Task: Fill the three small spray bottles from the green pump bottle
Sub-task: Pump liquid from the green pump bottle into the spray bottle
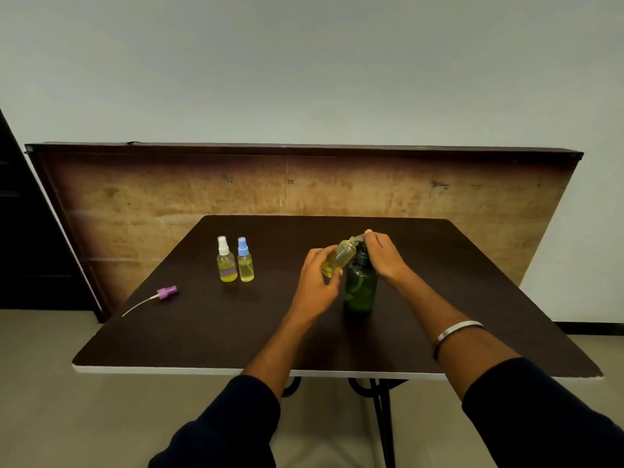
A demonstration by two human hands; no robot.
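Note:
The green pump bottle stands upright on the dark table, right of centre. My right hand rests over its pump head, fingers bent down on it. My left hand grips a small uncapped spray bottle holding yellow liquid, tilted with its mouth at the pump's nozzle. Two more small spray bottles stand upright side by side to the left: one with a white cap and one with a blue cap, both holding yellow liquid. A purple spray cap with its dip tube lies at the table's left edge.
A wooden board leans upright against the wall behind the table. The table's white front edge runs just ahead of my sleeves. A dark doorway or cabinet stands at the far left.

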